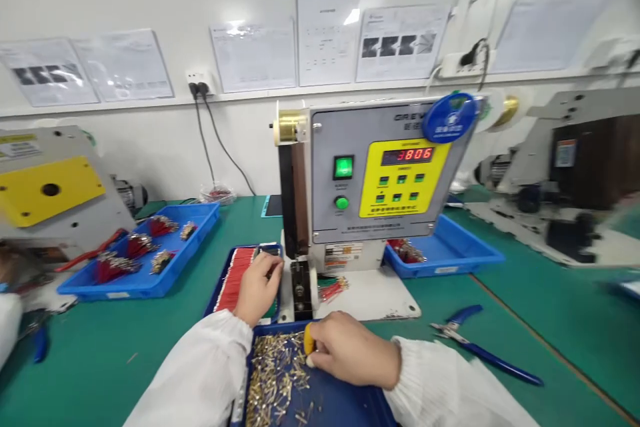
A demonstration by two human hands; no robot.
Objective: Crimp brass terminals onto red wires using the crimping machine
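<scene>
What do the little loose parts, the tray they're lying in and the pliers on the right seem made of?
Little loose parts: probably metal, brassy and silvery, from their bright glints. Tray: likely plastic, smooth, evenly dark blue. Pliers: bare silvery head suggests steel; smooth blue handles, plastic or rubber, can't tell which.

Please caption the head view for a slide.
Left hand beside thin red wires, right hand at a blue plastic tray of small gold metal pieces.

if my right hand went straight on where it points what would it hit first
Probably the gold-coloured pieces in the blue tray, just left of the right hand, though its height above them is unclear.
</scene>
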